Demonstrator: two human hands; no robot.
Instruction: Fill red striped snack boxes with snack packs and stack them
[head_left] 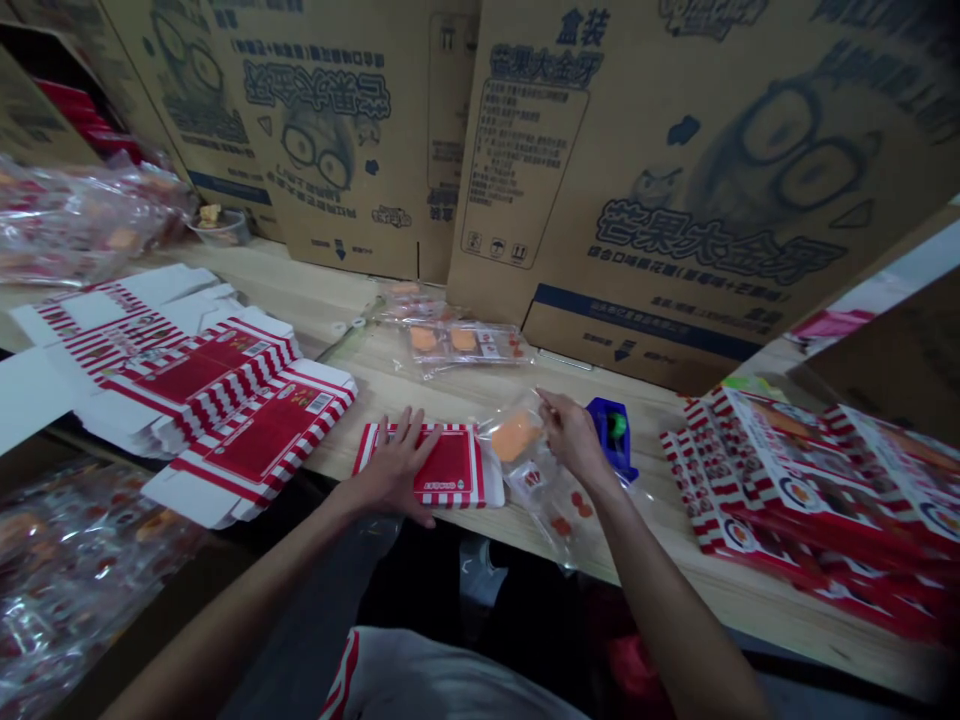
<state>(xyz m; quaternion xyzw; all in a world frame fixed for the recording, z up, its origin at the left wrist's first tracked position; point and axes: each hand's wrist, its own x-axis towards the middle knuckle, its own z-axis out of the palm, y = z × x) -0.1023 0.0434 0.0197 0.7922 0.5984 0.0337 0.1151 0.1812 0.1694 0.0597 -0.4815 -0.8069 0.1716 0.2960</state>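
Note:
My left hand (pixel 397 465) lies spread on a red-and-white striped box (pixel 454 468) near the table's front edge. Its fingers rest over the box's left part. In my right hand (pixel 571 440), closed at the fingertips, is the upper edge of a clear plastic packet (pixel 551 500). An orange piece (pixel 516 437) and small reddish-brown pieces (pixel 581 503) show through the plastic. The packet's left side is beside the box's white right end, and I cannot tell whether they touch. A blue tape dispenser (pixel 613 440) with a green core stands just right of my right hand.
Flat striped cartons (pixel 255 420) are stacked at left, and filled boxes (pixel 795 480) are piled at right. More clear packets (pixel 465 343) lie behind the box. Large cardboard cartons (pixel 360 150) wall off the back. A bin of wrapped packets (pixel 82 570) sits lower left.

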